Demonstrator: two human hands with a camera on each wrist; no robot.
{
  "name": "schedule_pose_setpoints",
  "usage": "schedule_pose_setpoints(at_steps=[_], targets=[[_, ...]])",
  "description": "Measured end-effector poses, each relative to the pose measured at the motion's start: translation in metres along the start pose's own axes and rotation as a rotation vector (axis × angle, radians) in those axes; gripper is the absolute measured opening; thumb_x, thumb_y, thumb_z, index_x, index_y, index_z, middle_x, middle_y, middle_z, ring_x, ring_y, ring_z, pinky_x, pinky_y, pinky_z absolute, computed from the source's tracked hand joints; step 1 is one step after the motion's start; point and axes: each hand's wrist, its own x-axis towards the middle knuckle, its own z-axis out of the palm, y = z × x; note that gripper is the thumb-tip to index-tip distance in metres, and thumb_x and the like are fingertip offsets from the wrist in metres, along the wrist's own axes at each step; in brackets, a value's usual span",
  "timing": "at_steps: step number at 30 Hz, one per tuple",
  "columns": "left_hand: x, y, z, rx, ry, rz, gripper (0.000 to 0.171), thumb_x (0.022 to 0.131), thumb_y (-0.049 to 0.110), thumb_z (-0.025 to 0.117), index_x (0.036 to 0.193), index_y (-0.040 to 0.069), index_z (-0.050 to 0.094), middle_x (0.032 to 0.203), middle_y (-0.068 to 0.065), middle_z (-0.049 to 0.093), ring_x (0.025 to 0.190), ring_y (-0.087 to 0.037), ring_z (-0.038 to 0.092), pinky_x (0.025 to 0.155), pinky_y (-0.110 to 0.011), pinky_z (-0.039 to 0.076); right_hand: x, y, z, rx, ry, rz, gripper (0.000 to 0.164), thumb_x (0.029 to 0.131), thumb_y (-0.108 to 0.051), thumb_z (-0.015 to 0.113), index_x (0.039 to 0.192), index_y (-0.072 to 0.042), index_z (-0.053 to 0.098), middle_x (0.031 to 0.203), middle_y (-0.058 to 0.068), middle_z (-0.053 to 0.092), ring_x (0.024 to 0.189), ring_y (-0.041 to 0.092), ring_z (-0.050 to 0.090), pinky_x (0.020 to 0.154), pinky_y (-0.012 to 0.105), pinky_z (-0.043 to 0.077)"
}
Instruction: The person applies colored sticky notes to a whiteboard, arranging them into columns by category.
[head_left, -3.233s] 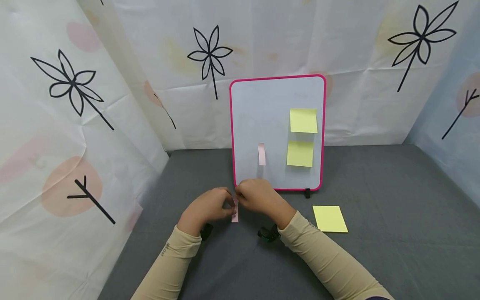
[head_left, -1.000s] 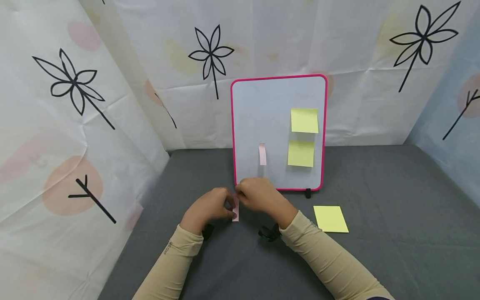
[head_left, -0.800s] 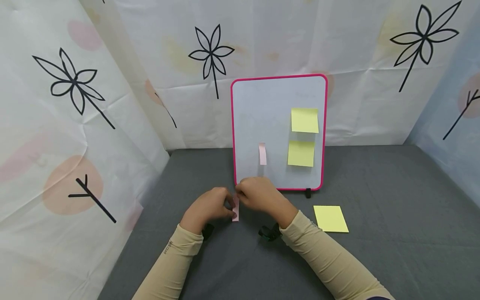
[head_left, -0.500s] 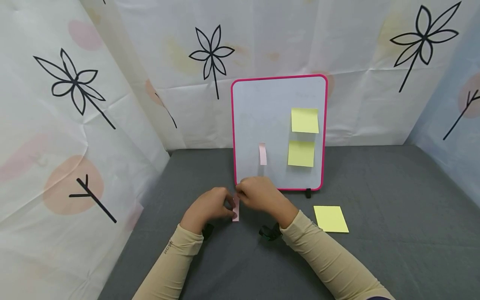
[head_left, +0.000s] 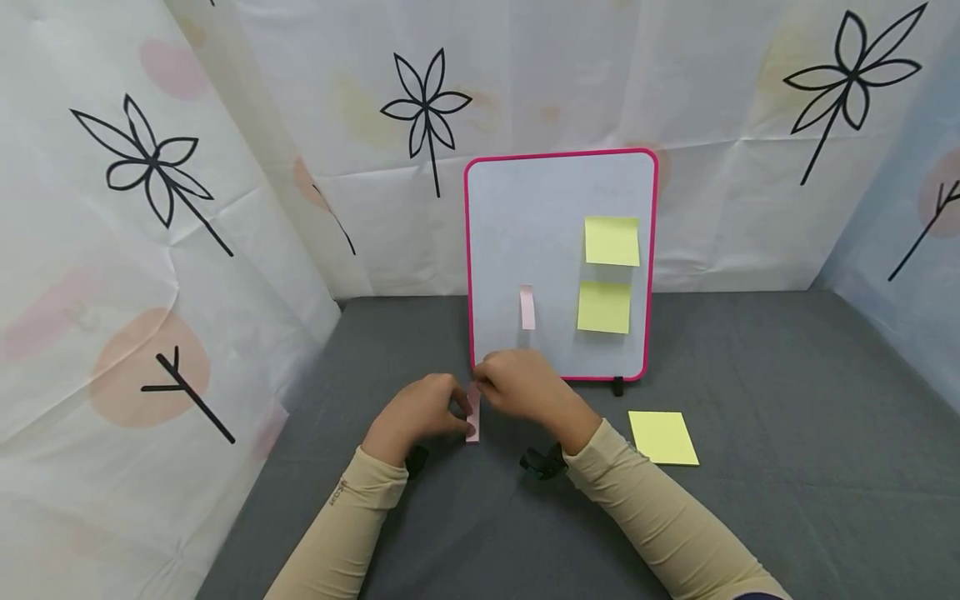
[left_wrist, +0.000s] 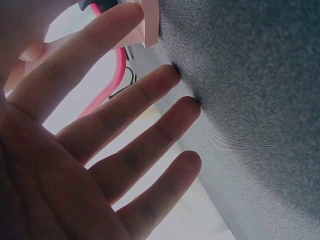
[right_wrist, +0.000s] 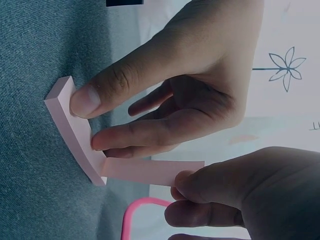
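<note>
A narrow pink sticky note pad (right_wrist: 75, 135) lies on the grey cloth, just before the whiteboard's lower left corner. My left hand (head_left: 422, 410) presses it down from above with thumb and index fingertip, while the other fingers stay spread and fairly straight in the left wrist view. Between thumb and index finger my right hand (head_left: 528, 390) pinches the end of the pad's top pink sheet (right_wrist: 142, 170). That sheet is lifted at a steep angle, its other end still joined to the pad. In the head view the right hand largely hides the sheet.
The pink-framed whiteboard (head_left: 525, 208) stands upright behind my hands. On it hang a pink strip note (head_left: 527, 308), an upper yellow note (head_left: 612, 242) and a lower yellow note (head_left: 603, 307). Yellow square sticky paper (head_left: 663, 438) lies right of my right wrist.
My right hand has risen slightly from the pad. The left hand keeps its place on the pad, and the things on the board and cloth are unchanged.
</note>
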Motion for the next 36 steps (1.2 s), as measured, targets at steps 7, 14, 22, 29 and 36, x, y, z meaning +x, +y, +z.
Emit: schedule_pose_setpoints(at_steps=[7,14,22,29,36], targets=[[0.001,-0.002,0.001,-0.015,-0.01,-0.007,0.017,0.077,0.021,0.096,0.087,0.019,0.083,0.092,0.006,0.075,0.077,-0.009,0.065,0.075,-0.035,0.059,-0.001,0.001,-0.004,-0.005,0.013,0.007,0.024,0.095,-0.01,0.073,0.074,-0.017,0.067,0.063,-0.005,0.05,0.058,0.009,0.042,0.053,0.024,0.033],[0.001,-0.001,0.001,-0.011,-0.009,-0.005,0.017,0.077,0.021,0.096,0.087,0.019,0.083,0.091,0.006,0.075,0.076,-0.009,0.065,0.074,-0.035,0.058,-0.001,0.004,-0.008,0.014,0.014,0.025,0.022,0.097,-0.01,0.073,0.076,-0.017,0.07,0.065,-0.005,0.053,0.059,0.009,0.044,0.054,0.024,0.035],[0.001,0.0,0.0,-0.011,-0.026,-0.02,0.016,0.078,0.023,0.096,0.086,0.018,0.083,0.092,0.005,0.075,0.074,-0.011,0.064,0.072,-0.036,0.058,-0.001,0.007,-0.016,0.043,0.004,0.088,0.006,0.097,-0.015,0.076,0.094,-0.012,0.08,0.08,-0.001,0.071,0.067,0.011,0.058,0.062,0.026,0.051],[0.002,-0.001,0.003,-0.007,-0.037,-0.033,0.016,0.079,0.023,0.095,0.088,0.018,0.083,0.092,0.005,0.076,0.075,-0.011,0.064,0.073,-0.036,0.059,-0.001,0.011,-0.02,0.036,0.016,0.107,0.007,0.097,-0.018,0.076,0.096,-0.013,0.081,0.084,-0.002,0.074,0.072,0.011,0.063,0.067,0.029,0.055],[0.003,0.0,0.001,0.023,-0.037,0.001,0.015,0.08,0.023,0.095,0.086,0.018,0.083,0.09,0.005,0.076,0.074,-0.011,0.064,0.072,-0.035,0.058,-0.003,0.014,-0.033,0.07,0.046,0.139,0.006,0.097,-0.018,0.077,0.097,-0.013,0.081,0.085,-0.002,0.073,0.073,0.011,0.062,0.066,0.029,0.055]])
